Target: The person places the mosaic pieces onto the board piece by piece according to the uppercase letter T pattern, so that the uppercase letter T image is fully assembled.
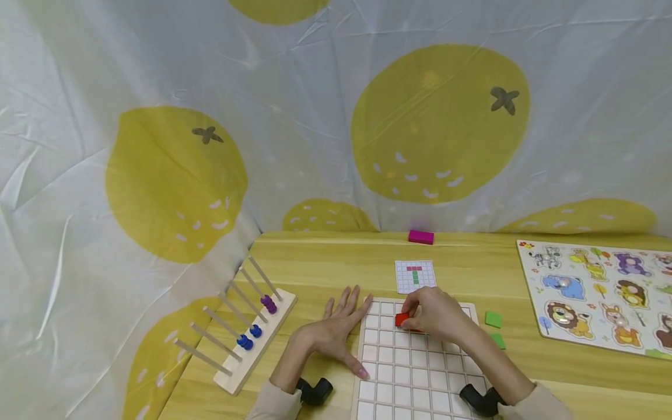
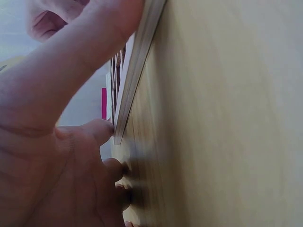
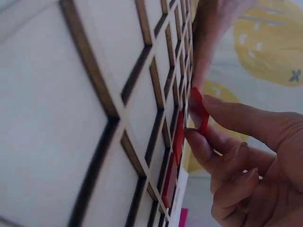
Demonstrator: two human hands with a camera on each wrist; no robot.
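My right hand [image 1: 436,315] pinches a small red square tile [image 3: 200,111] between thumb and fingers, over the upper part of a wooden grid board [image 1: 402,373]. In the right wrist view, the held tile is tilted above the grid. Two more red tiles [image 3: 169,182] sit in the grid close by, mostly covered by my hand in the head view. My left hand [image 1: 336,335] has its fingers spread, with thumb and index finger at the board's left edge [image 2: 135,71]. Beyond the board lies a pattern card [image 1: 404,284] showing a red and green T on a grid.
Two green tiles [image 1: 493,319] lie right of the board. A magenta block [image 1: 421,237] is at the table's back. On the left stands a peg rack [image 1: 231,382] with blue and purple beads. An animal puzzle board [image 1: 583,309] lies at the right.
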